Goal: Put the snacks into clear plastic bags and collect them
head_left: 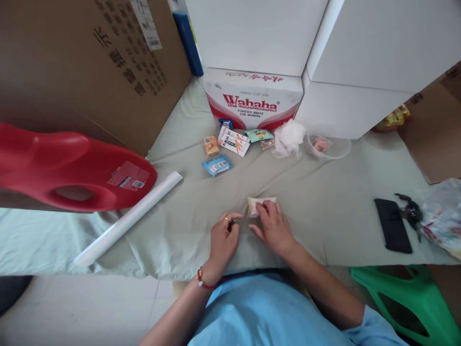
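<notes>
A small clear-wrapped pale snack packet (253, 206) lies flat on the cloth-covered table in front of me. The fingertips of my right hand (275, 228) rest on its top and right part, hiding some of it, while the thumb stands away from it. Just left of the packet is my left hand (224, 238), empty, with the index finger stretched towards it and the other fingers loosely bent. Farther back are a blue snack packet (217, 165), an orange-brown wrapped snack (211, 145), a white packet with stick pictures (235, 141) and a teal packet (258, 135).
Behind the snacks stands a Wahaha carton (252, 103). A crumpled white bag (289, 138) and a clear plastic bowl (338, 150) sit beside it. On the left are a white roll (131, 218) and a red plastic stool (77, 166); on the right, a black phone (392, 226) and keys (411, 211).
</notes>
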A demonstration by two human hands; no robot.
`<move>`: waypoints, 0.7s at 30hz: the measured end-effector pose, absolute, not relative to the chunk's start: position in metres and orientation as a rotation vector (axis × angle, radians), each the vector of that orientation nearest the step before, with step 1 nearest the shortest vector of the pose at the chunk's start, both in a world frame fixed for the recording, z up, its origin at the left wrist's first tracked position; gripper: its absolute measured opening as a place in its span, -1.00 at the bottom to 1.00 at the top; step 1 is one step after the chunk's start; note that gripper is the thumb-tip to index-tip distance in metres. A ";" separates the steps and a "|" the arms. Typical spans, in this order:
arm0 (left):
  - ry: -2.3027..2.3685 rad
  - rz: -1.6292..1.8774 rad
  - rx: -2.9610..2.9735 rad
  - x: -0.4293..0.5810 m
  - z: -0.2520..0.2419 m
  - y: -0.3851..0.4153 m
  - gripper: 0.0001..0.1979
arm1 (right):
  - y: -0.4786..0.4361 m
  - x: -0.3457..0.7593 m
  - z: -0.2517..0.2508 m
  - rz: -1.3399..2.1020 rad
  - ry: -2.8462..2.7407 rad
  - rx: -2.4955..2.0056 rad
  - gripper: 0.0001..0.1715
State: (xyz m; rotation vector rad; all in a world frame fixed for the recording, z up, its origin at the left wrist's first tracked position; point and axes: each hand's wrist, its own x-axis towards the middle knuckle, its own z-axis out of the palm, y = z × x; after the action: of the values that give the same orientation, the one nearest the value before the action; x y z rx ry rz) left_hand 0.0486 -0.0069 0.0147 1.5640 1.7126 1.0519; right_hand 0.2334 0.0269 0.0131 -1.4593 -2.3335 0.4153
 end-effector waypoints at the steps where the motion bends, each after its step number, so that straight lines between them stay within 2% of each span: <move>1: 1.777 1.082 1.462 0.044 0.014 -0.005 -0.71 | 0.022 0.233 0.009 0.366 -2.348 -1.479 -0.39; 5: 1.779 1.104 1.320 0.036 0.014 0.003 -0.78 | 0.023 0.239 0.002 0.308 -2.290 -1.539 -0.54; 8: 1.729 1.105 1.277 0.039 0.019 0.003 -0.80 | 0.035 0.251 0.015 0.432 -2.108 -1.471 -0.58; 10: 1.633 1.097 1.218 0.043 0.023 0.002 -0.67 | 0.041 0.261 0.029 0.665 -1.934 -1.382 -0.61; 13: 1.318 1.042 1.049 0.054 0.027 0.001 -0.33 | 0.042 0.269 0.043 1.281 -1.671 -1.179 -0.58; 16: 1.132 0.947 0.897 0.068 0.025 0.000 -0.37 | 0.031 0.265 0.039 1.683 -1.414 -1.074 -0.49; 21: 1.183 0.918 0.998 0.080 0.020 0.002 -0.46 | 0.009 0.257 0.024 1.521 -1.373 -1.270 -0.39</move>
State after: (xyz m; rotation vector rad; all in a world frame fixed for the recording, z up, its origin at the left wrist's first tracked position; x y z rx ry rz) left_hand 0.0800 0.0020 0.0196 0.9981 1.1832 0.9181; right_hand 0.2567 0.0091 0.0238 -1.2702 -1.3734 1.5206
